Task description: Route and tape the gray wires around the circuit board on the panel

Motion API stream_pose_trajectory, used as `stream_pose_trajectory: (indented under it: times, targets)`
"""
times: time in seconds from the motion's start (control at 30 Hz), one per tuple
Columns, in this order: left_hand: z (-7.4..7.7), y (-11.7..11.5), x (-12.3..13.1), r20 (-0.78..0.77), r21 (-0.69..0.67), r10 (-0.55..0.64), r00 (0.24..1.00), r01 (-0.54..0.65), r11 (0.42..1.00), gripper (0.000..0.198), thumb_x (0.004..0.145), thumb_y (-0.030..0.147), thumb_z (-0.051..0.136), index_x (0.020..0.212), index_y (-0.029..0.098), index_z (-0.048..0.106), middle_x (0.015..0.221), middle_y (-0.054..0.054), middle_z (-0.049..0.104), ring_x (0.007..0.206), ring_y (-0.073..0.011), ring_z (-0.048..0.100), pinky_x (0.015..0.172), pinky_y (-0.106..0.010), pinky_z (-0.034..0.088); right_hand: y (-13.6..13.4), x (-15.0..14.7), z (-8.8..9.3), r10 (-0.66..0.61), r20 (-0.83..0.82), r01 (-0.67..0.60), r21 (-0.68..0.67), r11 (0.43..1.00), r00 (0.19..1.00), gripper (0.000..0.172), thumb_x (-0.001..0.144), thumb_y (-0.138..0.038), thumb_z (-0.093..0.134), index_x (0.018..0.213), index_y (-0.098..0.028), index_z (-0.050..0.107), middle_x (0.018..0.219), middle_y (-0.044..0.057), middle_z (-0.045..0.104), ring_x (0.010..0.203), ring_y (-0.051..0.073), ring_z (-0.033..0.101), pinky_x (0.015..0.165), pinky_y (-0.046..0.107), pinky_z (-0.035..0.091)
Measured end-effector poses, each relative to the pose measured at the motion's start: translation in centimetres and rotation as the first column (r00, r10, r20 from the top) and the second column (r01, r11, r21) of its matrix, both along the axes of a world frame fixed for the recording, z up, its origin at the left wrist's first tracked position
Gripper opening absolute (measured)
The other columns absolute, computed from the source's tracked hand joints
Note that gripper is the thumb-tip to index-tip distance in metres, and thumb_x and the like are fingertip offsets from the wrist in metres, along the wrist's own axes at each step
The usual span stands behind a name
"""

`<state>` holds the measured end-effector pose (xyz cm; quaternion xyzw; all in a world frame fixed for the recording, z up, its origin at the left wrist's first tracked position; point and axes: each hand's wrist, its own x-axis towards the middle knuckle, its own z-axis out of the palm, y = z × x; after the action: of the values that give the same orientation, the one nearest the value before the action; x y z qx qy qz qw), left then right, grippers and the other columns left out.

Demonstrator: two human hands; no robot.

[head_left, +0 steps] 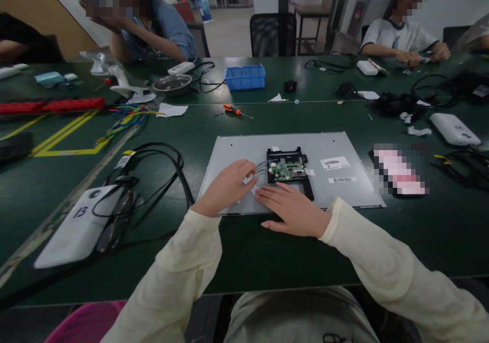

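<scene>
A grey metal-backed display panel [244, 147] lies flat on the green table in front of me. On it sits a green circuit board [286, 169] in a black plastic frame [307, 189], with thin wires [262, 168] running out of its left side. My left hand [228, 186] is closed in a pinch beside those wires, on a small white piece [247, 179] that looks like tape. Flat on the panel, just below the board, rests my right hand [292, 208], its fingers stretched out and its fingertips near the left hand's.
A phone [401, 172] lies right of the panel. To the left are a white power bank [78, 226] and looped black cables [179, 165]. Beyond the panel are an orange screwdriver [237, 111], a blue basket [245, 78] and a metal bowl [171, 83]. People sit across the table.
</scene>
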<state>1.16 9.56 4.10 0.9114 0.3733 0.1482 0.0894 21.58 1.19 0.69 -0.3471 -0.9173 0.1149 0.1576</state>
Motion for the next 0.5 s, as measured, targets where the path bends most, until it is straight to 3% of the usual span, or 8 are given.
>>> stream_pose_trajectory:
  times: [0.07,0.17,0.5]
  targets:
    - [-0.4,0.0,-0.1,-0.114,-0.002,-0.068,0.991,0.069,0.998,0.006,0.088,0.025,0.050,0.087,0.019,0.052,0.087,-0.004,0.054,0.084,-0.0197,0.053,0.074,-0.032,0.042,0.0,0.0,0.0,-0.004,-0.005,0.004,-0.002,1.000,1.000,0.066,0.095,-0.054,0.037,0.143,-0.009,0.040,0.148,0.015,0.044,0.139,0.026,0.036,0.117,0.047,0.023]
    - [-1.4,0.5,-0.4,-0.182,0.007,-0.072,0.981,0.075,0.997,0.010,0.089,0.028,0.050,0.086,0.019,0.052,0.089,-0.005,0.053,0.086,-0.0209,0.052,0.076,-0.033,0.042,0.0,0.0,-0.1,-0.007,-0.010,0.007,-0.006,1.000,1.000,0.065,0.095,-0.054,0.037,0.143,-0.010,0.040,0.148,0.014,0.043,0.140,0.025,0.035,0.118,0.046,0.024]
    - [-1.9,1.1,-1.2,-0.115,-0.075,-0.045,0.992,0.037,0.997,0.020,0.087,0.038,0.055,0.088,0.019,0.052,0.093,-0.005,0.051,0.088,-0.0207,0.051,0.078,-0.033,0.042,-0.1,0.2,-0.2,0.024,-0.049,-0.024,-0.018,1.000,0.999,0.064,0.095,-0.052,0.038,0.141,-0.008,0.043,0.146,0.016,0.046,0.136,0.025,0.041,0.115,0.043,0.032]
